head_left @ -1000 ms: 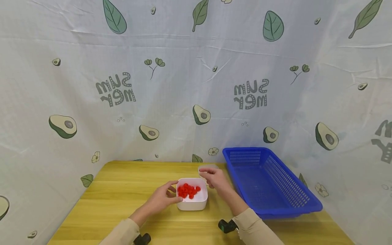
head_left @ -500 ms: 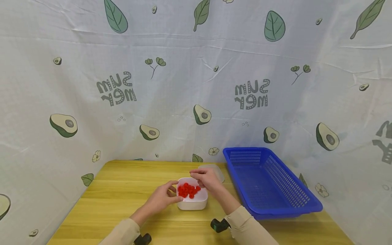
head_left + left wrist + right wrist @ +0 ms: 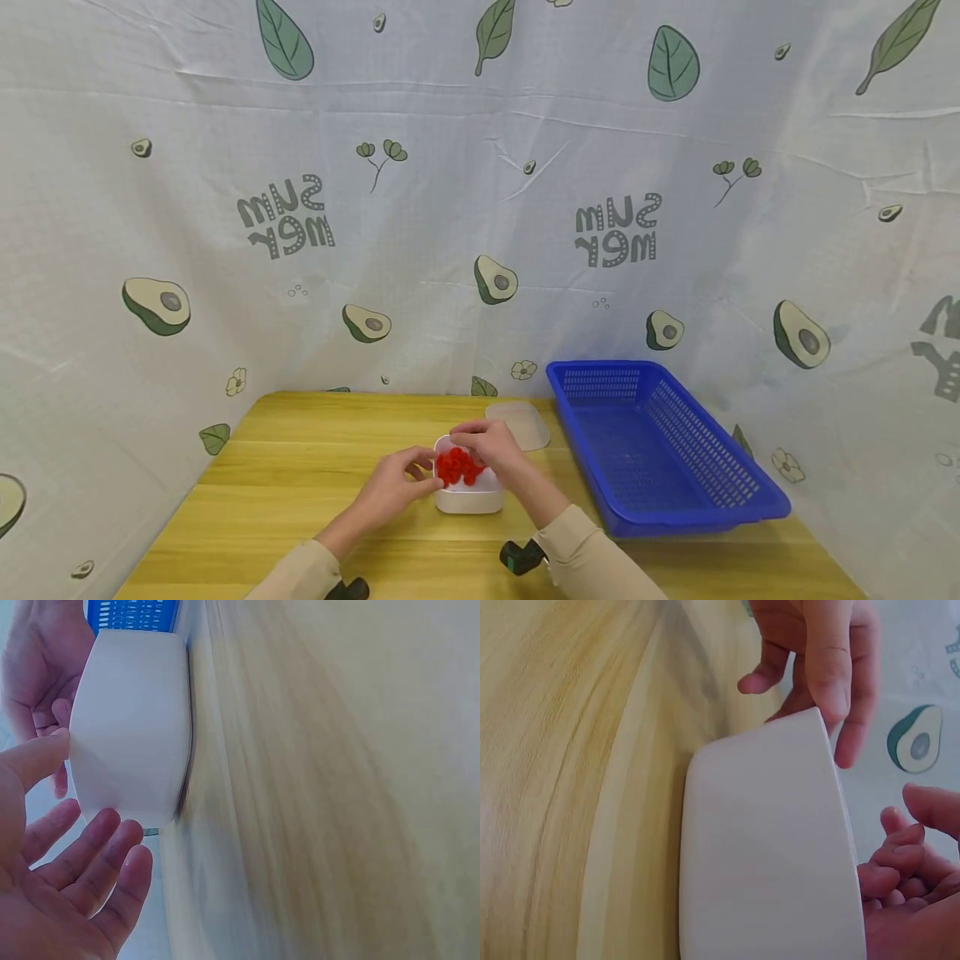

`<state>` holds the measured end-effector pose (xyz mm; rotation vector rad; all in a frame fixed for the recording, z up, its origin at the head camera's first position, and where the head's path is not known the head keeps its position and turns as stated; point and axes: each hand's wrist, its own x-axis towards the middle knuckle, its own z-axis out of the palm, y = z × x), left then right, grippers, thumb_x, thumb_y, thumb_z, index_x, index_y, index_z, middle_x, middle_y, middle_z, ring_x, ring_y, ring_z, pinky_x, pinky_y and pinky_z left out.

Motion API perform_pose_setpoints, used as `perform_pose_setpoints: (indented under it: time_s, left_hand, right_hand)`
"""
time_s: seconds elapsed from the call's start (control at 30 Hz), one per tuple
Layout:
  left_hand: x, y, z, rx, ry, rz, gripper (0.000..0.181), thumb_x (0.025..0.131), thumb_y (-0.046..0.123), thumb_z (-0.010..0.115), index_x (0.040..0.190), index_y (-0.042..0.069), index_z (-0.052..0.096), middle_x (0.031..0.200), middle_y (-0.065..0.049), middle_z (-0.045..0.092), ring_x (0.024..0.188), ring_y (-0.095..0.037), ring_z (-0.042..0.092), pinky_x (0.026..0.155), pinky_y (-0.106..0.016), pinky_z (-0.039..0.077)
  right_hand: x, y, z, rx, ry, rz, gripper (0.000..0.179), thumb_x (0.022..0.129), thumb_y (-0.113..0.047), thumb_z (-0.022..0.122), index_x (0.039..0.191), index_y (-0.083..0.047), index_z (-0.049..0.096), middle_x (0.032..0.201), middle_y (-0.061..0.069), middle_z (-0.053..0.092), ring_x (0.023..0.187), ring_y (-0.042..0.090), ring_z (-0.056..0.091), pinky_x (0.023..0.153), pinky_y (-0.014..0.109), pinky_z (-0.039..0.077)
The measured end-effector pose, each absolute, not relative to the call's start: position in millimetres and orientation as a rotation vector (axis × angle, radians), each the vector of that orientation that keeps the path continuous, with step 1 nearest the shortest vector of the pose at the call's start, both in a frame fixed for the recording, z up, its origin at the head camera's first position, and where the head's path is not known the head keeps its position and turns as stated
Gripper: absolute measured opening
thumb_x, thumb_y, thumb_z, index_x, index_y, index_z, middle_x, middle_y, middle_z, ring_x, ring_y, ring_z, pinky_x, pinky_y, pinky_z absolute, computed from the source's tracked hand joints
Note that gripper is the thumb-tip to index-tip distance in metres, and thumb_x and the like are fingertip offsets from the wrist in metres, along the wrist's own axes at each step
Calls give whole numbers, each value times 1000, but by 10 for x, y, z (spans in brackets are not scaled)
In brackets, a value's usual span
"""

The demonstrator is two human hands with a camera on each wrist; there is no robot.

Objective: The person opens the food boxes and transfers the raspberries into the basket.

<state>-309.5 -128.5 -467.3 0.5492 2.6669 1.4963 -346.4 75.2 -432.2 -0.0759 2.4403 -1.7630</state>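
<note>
A white container (image 3: 468,502) stands on the table with a cluster of small red pieces (image 3: 455,467) inside. At its left corner my left hand (image 3: 392,490) holds the rim. The thumb (image 3: 41,756) presses on the near edge, while the fingers (image 3: 112,889) reach round the side. My right hand (image 3: 491,450) hangs over the container's far right side, its fingertips close above the red pieces. In the right wrist view its fingers (image 3: 900,859) are loosely curled behind the rim, with no piece visible between them.
A clear lid (image 3: 527,423) lies behind the container. To the right is a large blue basket (image 3: 622,521) with perforated walls. The wooden table (image 3: 300,467) ends at a patterned curtain (image 3: 420,250) at the back and sides.
My right hand has moved left and slightly down, from over the lid to over the red pieces, uncovering the lid. My left hand has stayed at the container's left corner.
</note>
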Motion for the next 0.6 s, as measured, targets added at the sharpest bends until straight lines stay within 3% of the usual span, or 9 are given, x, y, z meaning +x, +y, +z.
perform_pose_setpoints:
  time_s: [0.2,0.6]
  left_hand:
    - [-3093,-1281,-4694,548,2678,1507,42,90,29,76,126,10,66,111,-3,67,96,-19,61,76,-26,53]
    - [-3063,-1264,-4669,504,2673,1532,39,90,26,77,124,11,66,110,-4,68,96,-19,62,78,-32,54]
  right_hand:
    - [-3446,679,-4357,-37,2522,-1670,28,88,-26,76,109,-7,76,105,9,71,90,24,60,74,34,53]
    - [-3451,618,-4479,-39,2584,-1602,21,87,-17,77,105,-5,78,98,9,72,80,22,62,70,35,57]
